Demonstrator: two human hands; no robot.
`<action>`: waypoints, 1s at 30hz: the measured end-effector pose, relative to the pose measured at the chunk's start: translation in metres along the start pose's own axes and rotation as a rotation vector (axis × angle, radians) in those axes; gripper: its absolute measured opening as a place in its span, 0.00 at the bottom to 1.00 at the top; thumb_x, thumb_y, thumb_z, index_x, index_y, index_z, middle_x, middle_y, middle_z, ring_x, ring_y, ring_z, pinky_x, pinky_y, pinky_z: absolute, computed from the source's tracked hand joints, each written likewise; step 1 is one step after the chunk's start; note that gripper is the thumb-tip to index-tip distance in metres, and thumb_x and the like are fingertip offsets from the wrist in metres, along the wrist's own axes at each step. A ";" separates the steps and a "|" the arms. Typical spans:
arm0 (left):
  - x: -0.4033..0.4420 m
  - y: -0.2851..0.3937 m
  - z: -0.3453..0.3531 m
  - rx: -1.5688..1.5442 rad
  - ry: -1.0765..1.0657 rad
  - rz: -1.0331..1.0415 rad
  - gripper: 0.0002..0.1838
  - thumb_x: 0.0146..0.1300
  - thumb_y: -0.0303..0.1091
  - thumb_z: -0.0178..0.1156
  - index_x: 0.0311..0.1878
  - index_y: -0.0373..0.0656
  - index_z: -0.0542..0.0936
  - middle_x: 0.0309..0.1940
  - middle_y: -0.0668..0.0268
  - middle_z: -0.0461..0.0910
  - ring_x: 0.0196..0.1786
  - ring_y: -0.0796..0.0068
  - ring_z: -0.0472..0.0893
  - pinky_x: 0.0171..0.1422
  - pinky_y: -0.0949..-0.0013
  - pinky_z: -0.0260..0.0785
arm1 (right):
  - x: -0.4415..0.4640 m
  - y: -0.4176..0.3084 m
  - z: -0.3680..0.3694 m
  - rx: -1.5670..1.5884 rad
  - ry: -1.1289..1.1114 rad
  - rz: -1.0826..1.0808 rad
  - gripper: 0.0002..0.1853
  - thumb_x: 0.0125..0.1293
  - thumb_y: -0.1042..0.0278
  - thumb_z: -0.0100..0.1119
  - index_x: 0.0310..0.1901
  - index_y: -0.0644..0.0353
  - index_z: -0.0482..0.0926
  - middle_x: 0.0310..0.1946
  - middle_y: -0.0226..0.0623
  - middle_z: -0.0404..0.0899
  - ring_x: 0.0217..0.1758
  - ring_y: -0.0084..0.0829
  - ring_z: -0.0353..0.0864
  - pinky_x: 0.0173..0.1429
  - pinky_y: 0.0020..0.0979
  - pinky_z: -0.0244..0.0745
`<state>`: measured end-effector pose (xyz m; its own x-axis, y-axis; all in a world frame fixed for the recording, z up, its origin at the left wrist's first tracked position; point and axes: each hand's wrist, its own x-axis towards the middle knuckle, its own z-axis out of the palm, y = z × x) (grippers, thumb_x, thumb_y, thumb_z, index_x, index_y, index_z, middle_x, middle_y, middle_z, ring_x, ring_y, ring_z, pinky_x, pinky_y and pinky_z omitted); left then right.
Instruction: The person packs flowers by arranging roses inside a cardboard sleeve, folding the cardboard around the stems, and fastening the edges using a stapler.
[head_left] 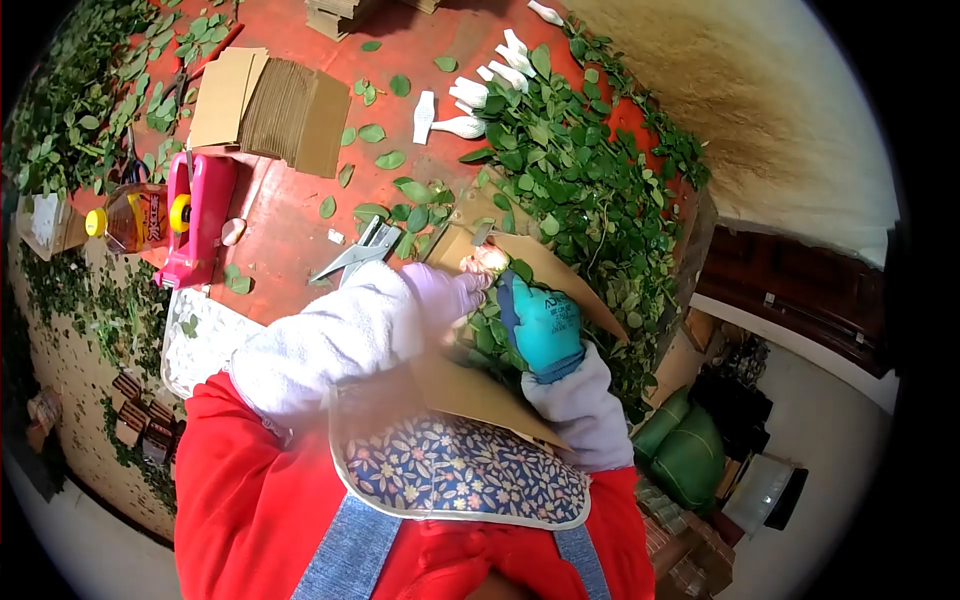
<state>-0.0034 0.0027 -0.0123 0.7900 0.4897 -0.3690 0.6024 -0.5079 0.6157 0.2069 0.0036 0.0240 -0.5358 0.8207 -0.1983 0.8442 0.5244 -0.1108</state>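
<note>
A pale pink rose (486,260) lies on a piece of brown cardboard (480,393) that extends in front of me. My left hand (445,292), in a thin lilac glove, has its fingers closed at the lower edge of the bloom. Leafy rose stems (488,330) run below the flower, between my two hands. Curled against these leaves is my right hand (545,325) in a teal work glove, its fingertips partly hidden. A raised cardboard flap (575,280) stands behind the right hand. Just beyond my left sleeve lies a grey metal stapler (365,250).
Roses in white netting sleeves (468,93) lie with a leafy heap (580,170) at the right. Stacked cardboard pieces (285,115), a pink tape dispenser (195,220) and a yellow-capped bottle (135,218) are at left on the red tabletop (290,215).
</note>
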 end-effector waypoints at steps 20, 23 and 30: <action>0.012 -0.009 -0.008 -2.473 -0.320 -0.007 0.09 0.68 0.30 0.54 0.44 0.62 0.74 0.23 0.76 0.65 0.23 0.80 0.65 0.26 0.70 0.57 | 0.004 0.002 0.010 0.273 0.138 0.005 0.08 0.65 0.64 0.56 0.42 0.56 0.77 0.25 0.41 0.79 0.27 0.46 0.79 0.31 0.47 0.71; -0.012 -0.017 -0.020 -1.591 0.297 0.013 0.16 0.62 0.18 0.52 0.49 0.46 0.79 0.44 0.60 0.78 0.46 0.66 0.77 0.53 0.68 0.67 | 0.002 0.001 0.014 0.246 0.159 0.024 0.07 0.66 0.64 0.56 0.40 0.56 0.76 0.23 0.41 0.78 0.26 0.46 0.79 0.30 0.48 0.70; -0.032 -0.040 0.008 -0.530 0.710 -0.016 0.16 0.60 0.17 0.55 0.49 0.41 0.82 0.42 0.58 0.84 0.47 0.60 0.84 0.53 0.67 0.75 | -0.002 0.006 0.024 0.236 0.081 0.059 0.09 0.64 0.65 0.55 0.44 0.56 0.74 0.25 0.45 0.79 0.28 0.49 0.79 0.31 0.50 0.70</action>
<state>-0.0520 0.0015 -0.0304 0.4185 0.9077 0.0304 0.3417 -0.1884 0.9207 0.2136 -0.0006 0.0006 -0.4770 0.8687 -0.1335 0.8484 0.4156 -0.3278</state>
